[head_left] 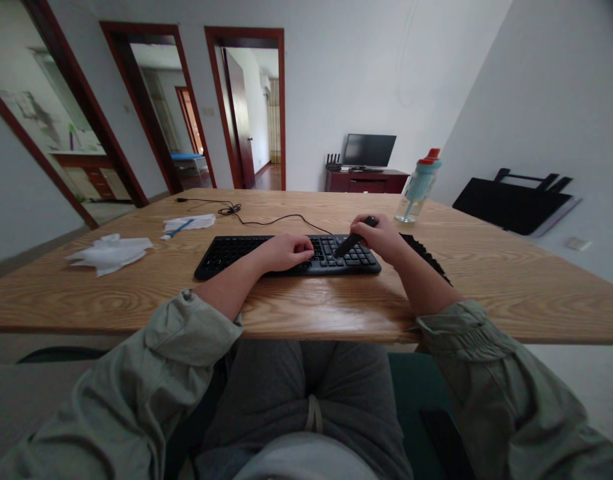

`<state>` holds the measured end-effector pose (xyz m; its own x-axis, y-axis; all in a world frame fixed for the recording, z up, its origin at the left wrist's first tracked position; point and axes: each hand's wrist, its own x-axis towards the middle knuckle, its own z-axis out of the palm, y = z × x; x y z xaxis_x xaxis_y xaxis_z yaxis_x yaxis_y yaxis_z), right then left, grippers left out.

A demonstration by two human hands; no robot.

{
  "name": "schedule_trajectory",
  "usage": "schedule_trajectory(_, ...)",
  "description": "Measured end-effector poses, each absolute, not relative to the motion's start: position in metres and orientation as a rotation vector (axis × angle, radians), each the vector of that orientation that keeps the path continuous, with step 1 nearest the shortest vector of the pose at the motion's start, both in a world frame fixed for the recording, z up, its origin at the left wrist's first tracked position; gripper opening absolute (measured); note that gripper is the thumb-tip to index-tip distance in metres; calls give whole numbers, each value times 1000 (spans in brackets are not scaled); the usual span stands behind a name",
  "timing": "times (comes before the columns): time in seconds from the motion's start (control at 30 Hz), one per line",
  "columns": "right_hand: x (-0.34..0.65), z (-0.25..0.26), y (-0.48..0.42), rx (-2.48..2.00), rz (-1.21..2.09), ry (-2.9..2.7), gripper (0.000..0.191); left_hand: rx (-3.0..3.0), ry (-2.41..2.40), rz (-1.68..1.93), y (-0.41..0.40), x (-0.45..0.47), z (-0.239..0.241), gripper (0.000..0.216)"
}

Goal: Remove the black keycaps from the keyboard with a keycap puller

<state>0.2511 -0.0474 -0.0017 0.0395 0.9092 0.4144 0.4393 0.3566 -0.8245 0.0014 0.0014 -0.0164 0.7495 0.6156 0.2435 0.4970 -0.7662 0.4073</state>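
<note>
A black keyboard [236, 253] lies on the wooden table [311, 307] in front of me, its cable running off to the back left. My left hand [285, 251] rests curled on the keys near the middle, fingers bent, holding the keyboard down. My right hand [379, 237] is closed around a thin dark tool [354, 240], whose tip points down onto the keys at the keyboard's right part. A black brush-like strip [426, 257] lies on the table under my right forearm.
Crumpled white tissues [109, 252] and a tissue with a blue pen [186, 224] lie at the left. A teal bottle with a red cap [419, 187] stands at the back right. A black folded object [511, 200] leans on the right wall. Doorways and a monitor stand beyond.
</note>
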Motion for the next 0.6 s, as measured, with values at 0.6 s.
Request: schedule_trajectory(0.6,252,-1,-48,-1187,919,-1521,52,2593,817,590,-5,2,-11,43)
